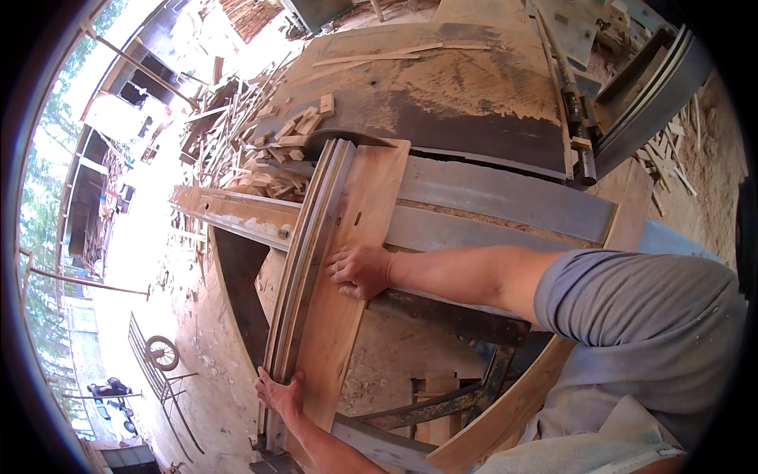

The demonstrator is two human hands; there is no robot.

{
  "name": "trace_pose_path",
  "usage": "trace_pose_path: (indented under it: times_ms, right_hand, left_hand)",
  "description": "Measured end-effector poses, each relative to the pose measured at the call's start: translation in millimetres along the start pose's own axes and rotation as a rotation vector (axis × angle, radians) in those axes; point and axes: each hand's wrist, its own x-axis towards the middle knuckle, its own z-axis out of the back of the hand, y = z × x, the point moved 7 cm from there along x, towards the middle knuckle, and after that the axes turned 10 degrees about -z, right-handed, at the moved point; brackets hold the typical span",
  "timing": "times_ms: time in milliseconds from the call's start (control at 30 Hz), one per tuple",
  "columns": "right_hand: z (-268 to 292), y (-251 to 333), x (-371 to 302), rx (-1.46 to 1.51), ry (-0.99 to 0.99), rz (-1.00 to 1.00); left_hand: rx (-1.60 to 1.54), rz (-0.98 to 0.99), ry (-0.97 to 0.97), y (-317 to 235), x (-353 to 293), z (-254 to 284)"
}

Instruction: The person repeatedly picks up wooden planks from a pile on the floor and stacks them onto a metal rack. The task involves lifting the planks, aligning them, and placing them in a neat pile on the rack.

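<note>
Board lies along the rail, its far part over steel strips. My right hand rests curled on its face; left hand spreads over the rail's near end. Can't tell if either pinches. Likely stiff, moderately heavy, splintery; best held by long edges.

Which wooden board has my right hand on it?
The wide plank with dark knots, alongside the grooved rail. The right hand rests on it; the board beside the gray shirt has no hand.
</note>
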Motion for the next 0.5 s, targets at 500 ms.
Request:
trace_pose_path:
  times_ms: [500]
  right_hand:
    - [-14.5,-8.3,25.2,0.037,0.028,-0.065]
  left_hand:
    - [-0.011,-0.046,0.003,16.0,32.0,-0.4]
